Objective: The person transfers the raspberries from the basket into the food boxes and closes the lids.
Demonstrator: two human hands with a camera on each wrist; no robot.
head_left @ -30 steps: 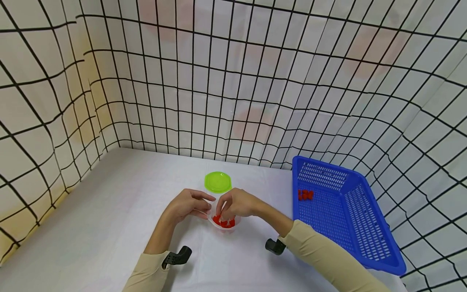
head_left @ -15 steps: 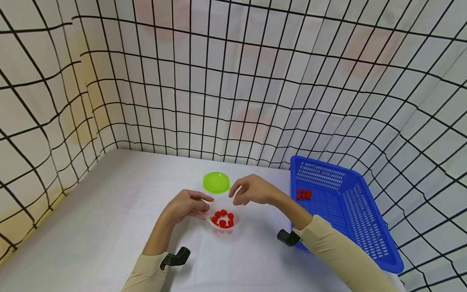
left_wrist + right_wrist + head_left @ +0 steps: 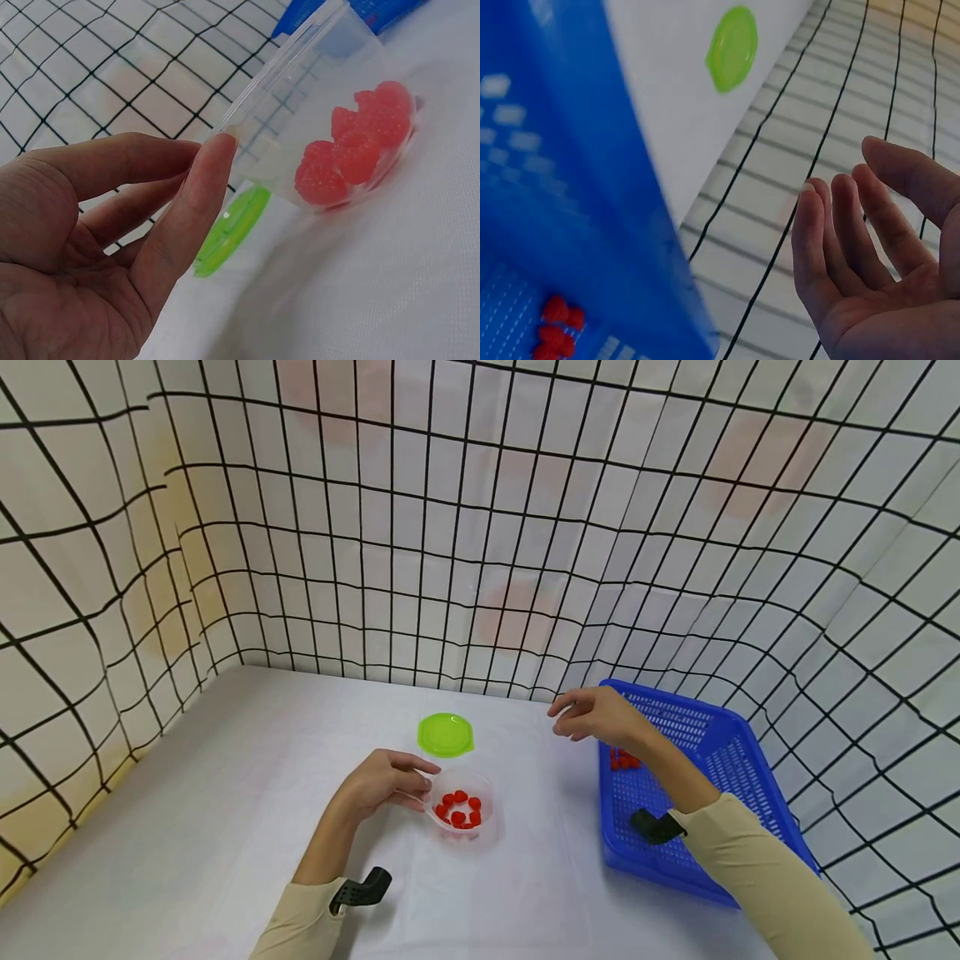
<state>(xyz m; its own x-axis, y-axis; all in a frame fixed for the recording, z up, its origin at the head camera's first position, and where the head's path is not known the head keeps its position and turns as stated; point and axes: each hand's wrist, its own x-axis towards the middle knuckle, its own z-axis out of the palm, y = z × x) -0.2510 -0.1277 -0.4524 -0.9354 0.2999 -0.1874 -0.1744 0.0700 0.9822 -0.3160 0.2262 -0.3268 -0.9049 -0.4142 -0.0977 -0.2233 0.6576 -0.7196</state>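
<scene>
A clear plastic tub stands on the white table with several red raspberries inside; the left wrist view shows the raspberries along its bottom. My left hand pinches the tub's left rim between thumb and fingers. Behind the tub lies a lime green lid. My right hand, its fingers loosely bent and holding nothing, hovers by the far left corner of a blue basket. More raspberries lie inside that basket, partly hidden behind the right arm in the head view.
Black wire grid backed with white sheeting rises along the back and both sides. The blue basket takes up the table's right side. White tablecloth spreads to the left of the tub.
My right hand has come up out of the tub and moved right to the blue basket, leaving raspberries in the tub. My left hand has stayed at the tub's rim.
</scene>
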